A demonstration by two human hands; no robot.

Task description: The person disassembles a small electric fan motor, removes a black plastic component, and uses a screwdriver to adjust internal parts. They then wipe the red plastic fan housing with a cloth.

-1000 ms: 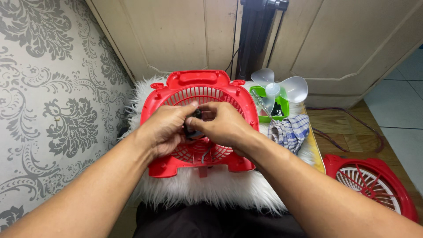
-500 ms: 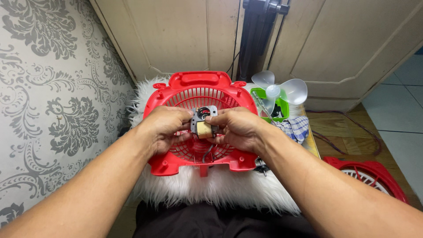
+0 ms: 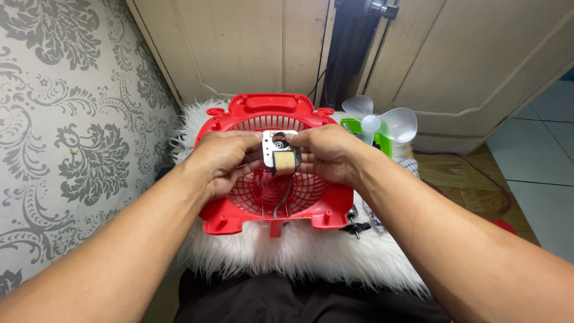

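A red plastic fan housing [image 3: 251, 218] with a round grille lies flat on a white furry mat [image 3: 311, 251]. Both hands hold a small fan motor [image 3: 280, 152], a metal block with a copper-coloured winding, just above the grille's middle. My left hand [image 3: 221, 161] grips its left side with thumb and fingers. My right hand [image 3: 326, 154] grips its right side. A dark cable [image 3: 281, 200] runs from the motor down to the housing's near edge.
A clear three-bladed fan propeller [image 3: 382, 122] stands on something green at the mat's right. Patterned cloth and small dark parts [image 3: 354, 226] lie to the right of the housing. A patterned wall is at left, wooden panels and a dark pole behind, tiles at right.
The hands have lifted the motor up out of the grille's middle and hold it higher. The view has shifted, and the second red grille at lower right is now out of sight.
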